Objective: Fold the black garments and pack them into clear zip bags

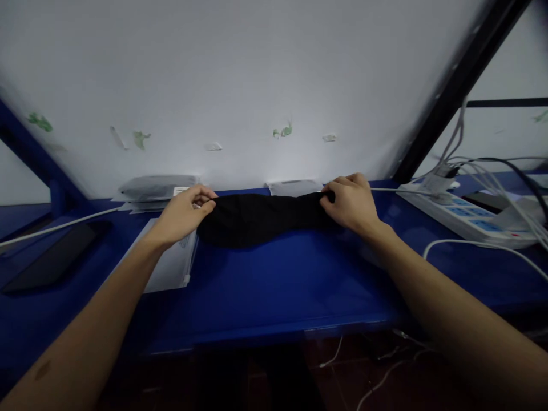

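Observation:
A long piece of black cloth (261, 220) stretches between my two hands, just above the far part of the blue table. Its exact kind cannot be made out. My left hand (186, 211) pinches the cloth's left end between thumb and fingers. At the other end, the fingers of my right hand (351, 202) are closed on the cloth. The lower edge sags more on the left than on the right. Beneath my left wrist lies a clear zip bag (169, 274) with a white slider and printed text.
Behind my left hand lie stacked plastic packets (158, 188); another packet (295, 187) rests against the white wall. A dark phone (55, 257) is at the left. On the right, a white power strip (466, 220) carries several cables. The blue table (265, 291) has its edge near me.

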Available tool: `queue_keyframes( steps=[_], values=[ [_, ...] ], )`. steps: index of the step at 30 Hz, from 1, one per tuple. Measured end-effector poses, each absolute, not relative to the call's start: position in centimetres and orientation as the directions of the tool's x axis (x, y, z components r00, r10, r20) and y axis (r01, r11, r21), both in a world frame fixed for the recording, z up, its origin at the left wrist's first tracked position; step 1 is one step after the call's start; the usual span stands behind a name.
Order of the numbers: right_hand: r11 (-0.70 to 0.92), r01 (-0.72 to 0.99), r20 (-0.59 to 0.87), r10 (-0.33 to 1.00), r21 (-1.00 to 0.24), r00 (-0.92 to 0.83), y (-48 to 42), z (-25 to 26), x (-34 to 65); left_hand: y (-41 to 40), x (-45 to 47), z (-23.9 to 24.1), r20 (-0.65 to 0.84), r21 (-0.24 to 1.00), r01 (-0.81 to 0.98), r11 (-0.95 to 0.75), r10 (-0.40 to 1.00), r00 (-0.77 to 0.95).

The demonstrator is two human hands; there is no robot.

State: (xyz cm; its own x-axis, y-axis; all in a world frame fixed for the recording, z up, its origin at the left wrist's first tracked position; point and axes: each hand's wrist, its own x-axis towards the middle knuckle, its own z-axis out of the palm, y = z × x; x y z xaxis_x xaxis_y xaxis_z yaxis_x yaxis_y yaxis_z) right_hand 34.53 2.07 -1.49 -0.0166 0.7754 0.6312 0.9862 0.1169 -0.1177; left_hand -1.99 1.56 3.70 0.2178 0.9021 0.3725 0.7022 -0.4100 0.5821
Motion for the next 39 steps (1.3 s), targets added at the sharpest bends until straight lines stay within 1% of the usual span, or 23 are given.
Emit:
queue_keyframes(
  steps=[1, 3, 5, 7, 9, 10, 12, 14, 16, 17, 19, 22, 23, 25, 27, 30, 32, 36, 39],
  values=[
    [0.134, 0.979, 0.641, 0.768, -0.153, -0.005, 1.8, -1.2, 34.5, 1.2, -2.3, 4.1, 0.341, 0.592, 0.691, -0.414, 0.906, 0.251],
    [0.181, 0.961, 0.634, 0.773, -0.209, -0.008, 0.9, -0.6, 34.7, 0.4, -2.9, 4.7, 0.233, 0.591, 0.697, -0.406, 0.913, 0.334],
    [0.249, 0.944, 0.6, 0.797, -0.218, -0.072, -0.2, -0.4, 35.2, -0.5, -3.4, 5.3, 0.084, 0.576, 0.72, -0.388, 0.904, 0.42],
    [0.329, 0.923, 0.512, 0.838, -0.198, -0.189, -1.7, -0.3, 35.8, -1.4, -3.5, 5.8, -0.064, 0.568, 0.732, -0.376, 0.866, 0.495],
    [0.382, 0.904, 0.369, 0.882, -0.192, -0.294, -3.2, -0.3, 36.3, -2.0, -3.2, 6.0, -0.145, 0.564, 0.734, -0.378, 0.83, 0.538],
    [0.391, 0.9, 0.311, 0.894, -0.19, -0.323, -3.9, -0.2, 36.5, -2.1, -2.9, 6.0, -0.141, 0.56, 0.736, -0.381, 0.831, 0.537],
    [0.385, 0.901, 0.288, 0.902, -0.202, -0.321, -4.7, 0.2, 36.3, -2.0, -2.1, 5.8, -0.055, 0.544, 0.747, -0.382, 0.872, 0.486],
    [0.355, 0.907, 0.347, 0.9, -0.229, -0.265, -4.8, 0.9, 35.5, -1.7, -1.0, 5.3, 0.069, 0.509, 0.766, -0.392, 0.906, 0.417],
    [0.326, 0.915, 0.391, 0.894, -0.236, -0.218, -4.2, 1.6, 34.3, -1.2, 0.3, 4.5, 0.149, 0.437, 0.789, -0.433, 0.899, 0.411],
    [0.321, 0.922, 0.396, 0.892, -0.218, -0.216, -3.7, 1.9, 33.6, -1.0, 1.0, 4.1, 0.158, 0.386, 0.799, -0.462, 0.886, 0.436],
    [0.33, 0.929, 0.372, 0.893, -0.165, -0.251, -2.4, 2.2, 32.3, -0.6, 2.2, 3.2, 0.123, 0.256, 0.819, -0.513, 0.858, 0.499],
    [0.398, 0.906, 0.243, 0.902, -0.143, -0.357, -0.1, 1.8, 31.2, 0.1, 3.5, 2.0, 0.076, 0.033, 0.844, -0.535, 0.844, 0.531],
    [0.419, 0.896, 0.19, 0.901, -0.148, -0.39, 0.6, 1.6, 31.0, 0.3, 3.7, 1.7, 0.077, -0.02, 0.845, -0.534, 0.842, 0.533],
    [0.444, 0.882, 0.118, 0.895, -0.159, -0.429, 1.9, 0.9, 31.2, 0.8, 3.8, 1.4, 0.094, -0.078, 0.844, -0.53, 0.839, 0.535],
    [0.46, 0.871, 0.115, 0.888, -0.176, -0.445, 2.9, 0.1, 31.7, 1.2, 3.6, 1.2, 0.119, -0.102, 0.846, -0.524, 0.838, 0.533],
    [0.472, 0.845, 0.186, 0.88, -0.25, -0.437, 3.4, -1.1, 32.9, 1.4, 3.1, 1.1, 0.146, -0.097, 0.852, -0.514, 0.84, 0.523],
    [0.454, 0.842, 0.242, 0.886, -0.29, -0.395, 3.2, -1.7, 33.7, 1.3, 2.7, 1.1, 0.148, -0.077, 0.856, -0.51, 0.844, 0.516],
    [0.402, 0.879, 0.329, 0.891, -0.254, -0.313, 2.7, -2.1, 34.8, 1.2, 2.3, 1.1, 0.137, -0.042, 0.858, -0.512, 0.847, 0.513],
    [0.377, 0.892, 0.308, 0.904, -0.25, -0.295, 2.6, -2.2, 35.1, 1.2, 2.2, 1.2, 0.125, -0.024, 0.858, -0.514, 0.85, 0.513]
  ],
)
